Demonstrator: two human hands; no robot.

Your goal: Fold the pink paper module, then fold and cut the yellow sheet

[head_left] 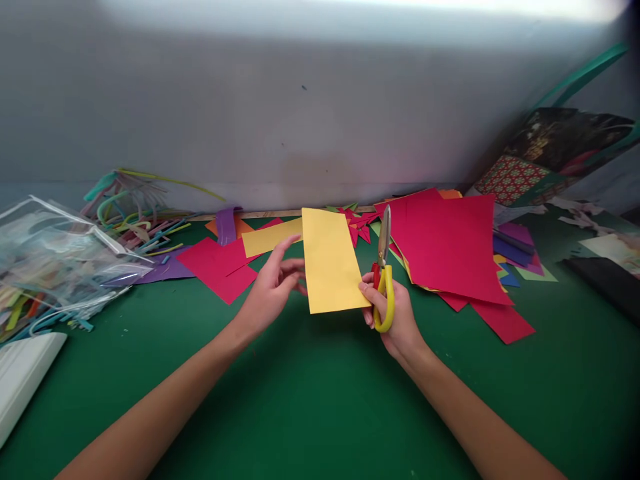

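A yellow sheet of paper [330, 263] hangs above the green table, its lower right corner pinched in my right hand [393, 310]. The same hand holds scissors [384, 280] with one yellow and one red handle, blades pointing up and closed together. My left hand [275, 283] is beside the sheet's left edge, fingers apart and curved, some fingertips close to or behind the paper; it grips nothing visible. Behind the sheet, a yellow strip [273, 238] lies on red paper [219, 267].
Large red sheets [450, 247] lie at the right on the green table [300, 407]. Red star-like cutouts [359, 227] are near the wall. A clear bag of colored strips [65, 267] is at the left, a patterned bag [515, 180] at the back right.
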